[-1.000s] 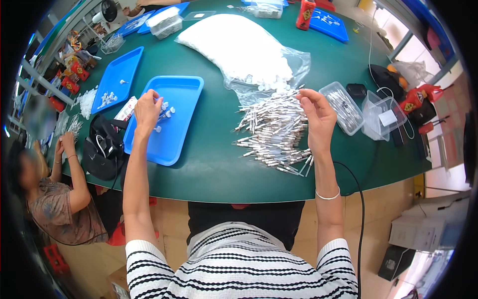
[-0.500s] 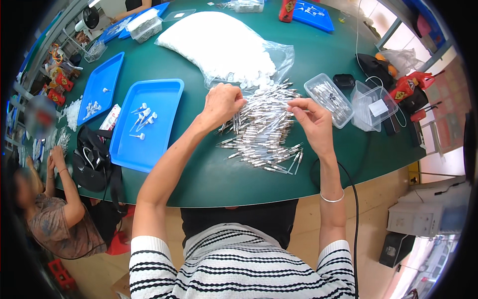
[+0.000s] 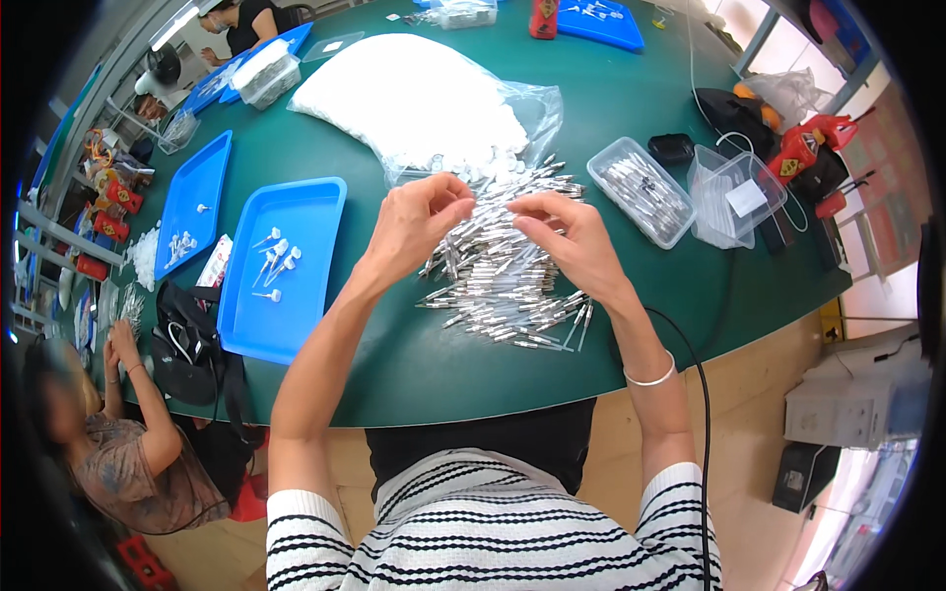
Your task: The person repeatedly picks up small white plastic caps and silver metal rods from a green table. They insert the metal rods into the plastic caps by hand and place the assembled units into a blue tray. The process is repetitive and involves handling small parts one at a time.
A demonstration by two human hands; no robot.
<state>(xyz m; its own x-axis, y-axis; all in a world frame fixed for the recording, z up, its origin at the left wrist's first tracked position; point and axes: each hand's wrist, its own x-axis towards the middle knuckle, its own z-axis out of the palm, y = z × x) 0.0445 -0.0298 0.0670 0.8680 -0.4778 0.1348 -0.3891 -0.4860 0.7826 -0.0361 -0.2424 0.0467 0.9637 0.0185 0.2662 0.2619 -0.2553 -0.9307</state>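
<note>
My left hand (image 3: 416,219) is closed in a pinch at the upper left of a pile of thin silver-and-clear rods (image 3: 503,300). Facing it across the pile, my right hand (image 3: 574,241) has its thumb and forefinger nearly together. Whatever either pinch holds is too small to make out, and a short gap parts the two hands. Just beyond them, a large clear bag of small white pieces (image 3: 414,103) lies with its mouth toward the rods. A blue tray (image 3: 310,320) to the left holds several white-headed rods (image 3: 280,259).
Right of the pile are a clear box of rods (image 3: 645,192), a black case (image 3: 672,149) and a clear container (image 3: 724,182). A second blue tray (image 3: 212,163) and a black bag (image 3: 182,340) lie left. A co-worker (image 3: 138,453) sits at the left; another sits at the far side.
My right hand has moved left and turned inward, closer to my left hand. My left hand has shifted slightly left and lower in the picture. The whole view has tilted a little.
</note>
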